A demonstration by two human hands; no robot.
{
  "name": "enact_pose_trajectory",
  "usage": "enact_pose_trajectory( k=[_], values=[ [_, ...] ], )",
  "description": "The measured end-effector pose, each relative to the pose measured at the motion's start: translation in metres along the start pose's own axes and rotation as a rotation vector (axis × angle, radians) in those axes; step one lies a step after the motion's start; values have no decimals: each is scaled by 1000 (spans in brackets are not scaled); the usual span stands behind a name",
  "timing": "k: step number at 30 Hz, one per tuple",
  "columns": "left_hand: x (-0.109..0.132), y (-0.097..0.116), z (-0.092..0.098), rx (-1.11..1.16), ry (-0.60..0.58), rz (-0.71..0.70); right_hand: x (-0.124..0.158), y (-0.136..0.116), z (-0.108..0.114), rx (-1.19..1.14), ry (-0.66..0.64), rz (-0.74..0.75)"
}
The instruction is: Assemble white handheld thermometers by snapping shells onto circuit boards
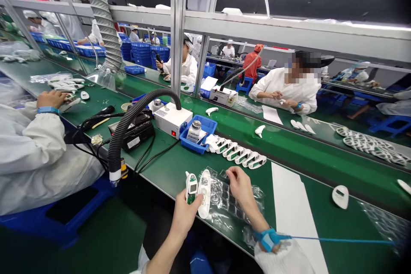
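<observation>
Spread along the near edge of a green surface point(167, 173): a clear film point(233, 207) of small dark parts, with a white paper strip point(289, 205) just beside it. Farther back, a row of white casings point(239, 154) just beside a blue tray point(209, 121) and a white box unit point(171, 119). Off to the right, a lone white shell point(340, 196).

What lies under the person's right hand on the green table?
Under the right hand lies a clear plastic sheet holding rows of small dark squares. The hand covers the part beneath it, so whether it pinches one cannot be seen.
</observation>
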State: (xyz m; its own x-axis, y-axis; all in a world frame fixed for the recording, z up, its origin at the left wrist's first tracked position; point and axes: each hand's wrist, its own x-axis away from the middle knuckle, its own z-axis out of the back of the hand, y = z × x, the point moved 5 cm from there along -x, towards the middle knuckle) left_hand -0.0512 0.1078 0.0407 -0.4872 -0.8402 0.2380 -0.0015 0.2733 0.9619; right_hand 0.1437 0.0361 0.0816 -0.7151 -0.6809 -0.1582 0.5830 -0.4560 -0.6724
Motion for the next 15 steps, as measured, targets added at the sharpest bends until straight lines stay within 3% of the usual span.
enact_pose_trajectory(
  k=[6,10,15],
  values=[
    [10,13,-5,-17,-81,11,31,-44,14,-280,-87,102],
    [15,14,-7,-43,-101,-3,46,-60,6,-196,-166,188],
    [18,14,-8,-60,-106,-25,50,-55,-1,-67,-193,217]
  ],
)
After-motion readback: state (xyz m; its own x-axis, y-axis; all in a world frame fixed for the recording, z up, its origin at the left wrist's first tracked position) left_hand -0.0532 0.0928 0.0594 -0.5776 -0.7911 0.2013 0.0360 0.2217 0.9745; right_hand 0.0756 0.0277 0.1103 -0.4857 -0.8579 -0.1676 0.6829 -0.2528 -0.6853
